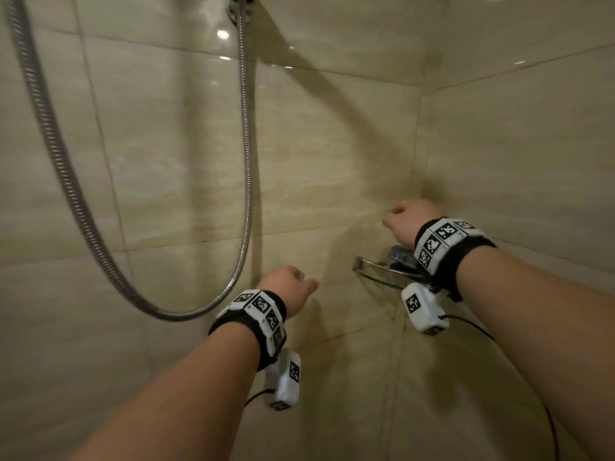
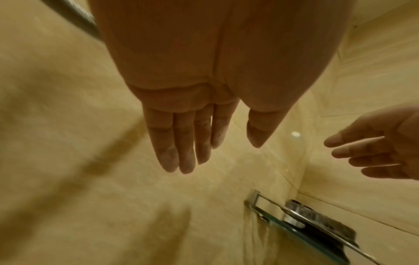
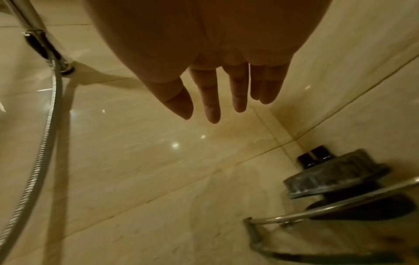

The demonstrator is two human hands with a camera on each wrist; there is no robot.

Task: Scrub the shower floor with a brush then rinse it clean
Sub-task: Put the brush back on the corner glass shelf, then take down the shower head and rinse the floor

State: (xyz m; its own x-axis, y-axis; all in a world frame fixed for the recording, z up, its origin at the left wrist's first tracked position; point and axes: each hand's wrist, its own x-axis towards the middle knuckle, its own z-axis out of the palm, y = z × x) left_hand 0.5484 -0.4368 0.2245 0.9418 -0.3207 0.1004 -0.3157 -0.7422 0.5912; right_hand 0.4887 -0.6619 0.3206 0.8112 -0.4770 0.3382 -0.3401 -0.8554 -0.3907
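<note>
A round grey scrub brush (image 3: pixel 335 175) lies on a glass corner shelf (image 1: pixel 376 276), also seen as the brush (image 2: pixel 322 222) and the brush (image 1: pixel 401 254) half hidden behind my right wrist. My right hand (image 1: pixel 407 216) hovers above the shelf near the wall corner, its fingers (image 3: pixel 238 93) straight and empty. My left hand (image 1: pixel 289 284) is held out lower and left of the shelf; its fingers (image 2: pixel 183 147) are straight, wet with suds, and hold nothing. The right hand (image 2: pixel 374 154) appears open in the left wrist view too.
A metal shower hose (image 1: pixel 66 181) loops down the beige tiled wall (image 1: pixel 332 144) on the left, running up to a chrome fitting (image 1: pixel 241 8). The hose (image 3: pixel 43 143) and a chrome wall mount (image 3: pixel 49 53) show in the right wrist view. The shelf has a chrome rail (image 3: pixel 340 206).
</note>
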